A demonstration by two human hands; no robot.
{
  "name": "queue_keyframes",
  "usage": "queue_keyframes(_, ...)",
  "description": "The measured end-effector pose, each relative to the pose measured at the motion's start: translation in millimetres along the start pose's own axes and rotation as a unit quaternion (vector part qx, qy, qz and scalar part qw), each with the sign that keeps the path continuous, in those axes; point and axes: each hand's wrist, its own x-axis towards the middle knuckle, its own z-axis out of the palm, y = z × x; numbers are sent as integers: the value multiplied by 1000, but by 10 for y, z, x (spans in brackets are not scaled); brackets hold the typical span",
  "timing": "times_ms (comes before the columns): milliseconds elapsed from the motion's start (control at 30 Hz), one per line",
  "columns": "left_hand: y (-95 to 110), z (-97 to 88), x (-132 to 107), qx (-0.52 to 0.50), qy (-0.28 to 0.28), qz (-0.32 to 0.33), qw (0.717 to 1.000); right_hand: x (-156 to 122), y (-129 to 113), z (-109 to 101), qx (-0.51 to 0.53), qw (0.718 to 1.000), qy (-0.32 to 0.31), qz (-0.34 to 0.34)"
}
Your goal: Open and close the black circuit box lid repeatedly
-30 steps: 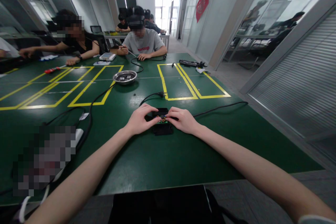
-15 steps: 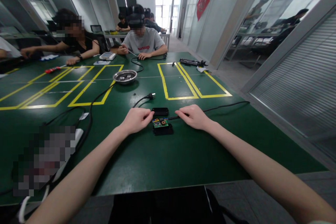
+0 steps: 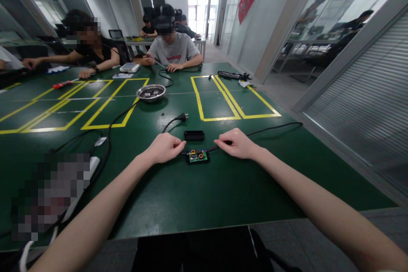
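Note:
A green circuit board (image 3: 198, 157) with copper coils sits in a small black case half (image 3: 204, 162) on the table. My left hand (image 3: 166, 148) is closed on the black cable that enters the board's left side; a plug (image 3: 183, 117) on a black cord lies just beyond this hand. On the other side, my right hand (image 3: 235, 143) pinches the black cable (image 3: 270, 128) that leaves the board and runs off to the right. Behind the board rests the other black case half (image 3: 194, 135), touched by neither hand.
A steel bowl (image 3: 151, 93) with metal parts stands farther back on the green table (image 3: 242, 195). At left lie a blurred-out object (image 3: 52, 195) and a black cord (image 3: 110, 136). A folded tripod (image 3: 232, 75) lies at the far right. Two people sit across the table.
Both hands have brought the circuit board slightly toward me and down, from the case half's back edge into it. My grip on the cables stays the same.

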Motion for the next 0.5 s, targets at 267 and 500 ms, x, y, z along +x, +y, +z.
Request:
queue_keyframes(267,34,-82,30,110,-25,-43,993,27,38,66,-39,998,-25,37)
queue_keyframes(500,37,-47,30,104,-43,-48,993,21,74,125,-49,996,-57,40)
